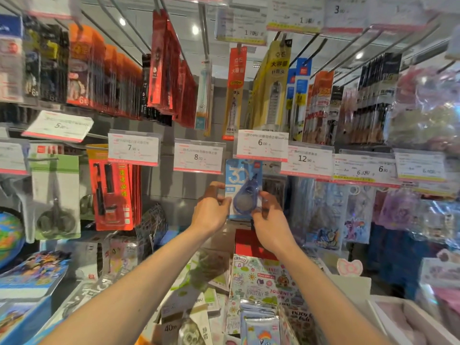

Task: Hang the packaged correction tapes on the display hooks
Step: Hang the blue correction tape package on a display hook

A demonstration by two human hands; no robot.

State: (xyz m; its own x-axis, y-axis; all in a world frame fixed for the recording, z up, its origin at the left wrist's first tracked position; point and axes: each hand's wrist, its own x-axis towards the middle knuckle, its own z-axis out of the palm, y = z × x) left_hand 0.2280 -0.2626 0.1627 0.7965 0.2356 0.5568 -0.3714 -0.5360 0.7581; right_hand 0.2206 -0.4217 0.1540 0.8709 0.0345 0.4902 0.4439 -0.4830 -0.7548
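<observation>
Both forearms are reaching up; I am seeing the left hand (211, 211) and right hand (270, 216) pinching the correction tape pack (242, 189) by its edges, presumably steadying it under the 6.00 price tag (262, 145) for hooking.

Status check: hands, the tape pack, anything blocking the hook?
Both hands pinch blue correction tape pack. Top tucked behind 6.00 price tag; hook hidden.

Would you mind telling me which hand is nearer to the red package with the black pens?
Left. The left hand is just right of the red pen package; the right hand lies farther right, beyond the blue correction tape package.
</observation>
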